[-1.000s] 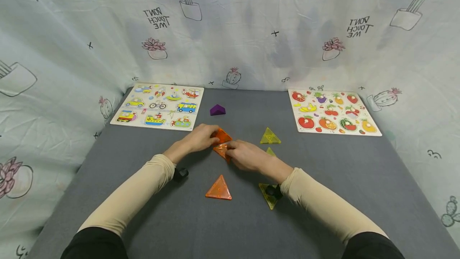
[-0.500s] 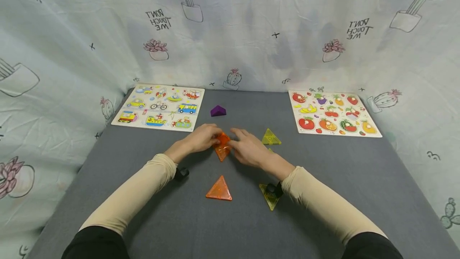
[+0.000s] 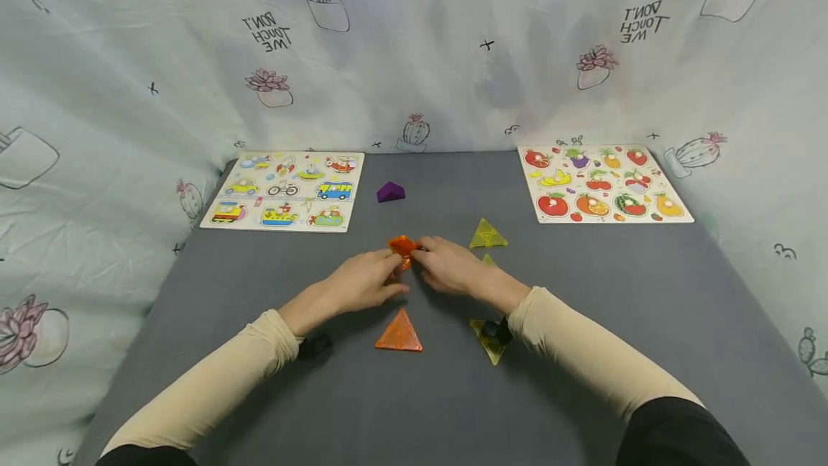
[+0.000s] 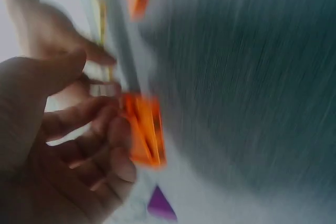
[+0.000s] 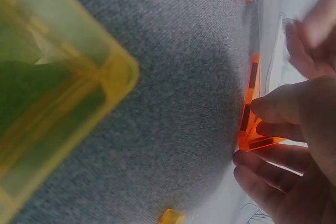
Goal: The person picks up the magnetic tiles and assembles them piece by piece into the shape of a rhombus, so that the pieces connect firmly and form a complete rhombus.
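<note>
We have a folded orange shape in the middle of the bench. Our right hand pinches it between thumb and finger. Our left hand is just beside it, fingers loosely bent and thumb apart; we cannot tell if it touches the shape. Nearer to us lies an orange triangle. By our right arm we see three yellow triangles, two of them partly hidden. Past our hands sits a purple block. At the back left we see a car board, and at the back right a fruit board. Behind hangs a cactus cloth.
</note>
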A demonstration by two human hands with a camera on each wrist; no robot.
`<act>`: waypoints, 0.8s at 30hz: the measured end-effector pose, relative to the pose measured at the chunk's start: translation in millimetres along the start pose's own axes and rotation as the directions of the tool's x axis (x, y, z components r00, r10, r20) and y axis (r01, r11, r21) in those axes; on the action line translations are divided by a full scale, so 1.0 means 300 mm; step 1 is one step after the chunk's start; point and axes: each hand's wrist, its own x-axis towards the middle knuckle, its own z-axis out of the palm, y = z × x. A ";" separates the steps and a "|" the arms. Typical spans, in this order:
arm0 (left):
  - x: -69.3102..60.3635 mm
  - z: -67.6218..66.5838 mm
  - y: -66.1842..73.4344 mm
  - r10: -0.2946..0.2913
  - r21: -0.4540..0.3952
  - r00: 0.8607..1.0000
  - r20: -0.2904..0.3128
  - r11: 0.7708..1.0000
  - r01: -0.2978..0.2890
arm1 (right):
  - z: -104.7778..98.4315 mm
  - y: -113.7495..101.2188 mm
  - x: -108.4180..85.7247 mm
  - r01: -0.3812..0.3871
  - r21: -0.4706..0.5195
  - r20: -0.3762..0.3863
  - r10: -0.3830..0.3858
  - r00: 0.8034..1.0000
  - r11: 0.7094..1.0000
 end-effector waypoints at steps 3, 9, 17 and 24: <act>-0.031 0.021 0.049 0.039 0.048 0.996 0.083 0.998 -0.044 | -0.012 0.005 0.003 -0.011 0.007 0.031 0.011 0.999 1.000; -0.057 0.043 0.093 0.125 0.122 0.983 0.136 0.982 -0.142 | -0.012 -0.001 0.000 -0.017 0.021 0.042 0.016 0.999 1.000; -0.073 0.043 0.074 0.183 0.129 0.982 0.053 0.974 -0.188 | -0.017 -0.004 0.000 -0.023 0.031 0.046 0.022 0.999 0.999; -0.065 0.038 0.007 0.056 0.129 0.998 -0.018 0.990 -0.053 | -0.012 -0.003 0.001 -0.034 0.026 0.060 0.033 0.998 0.999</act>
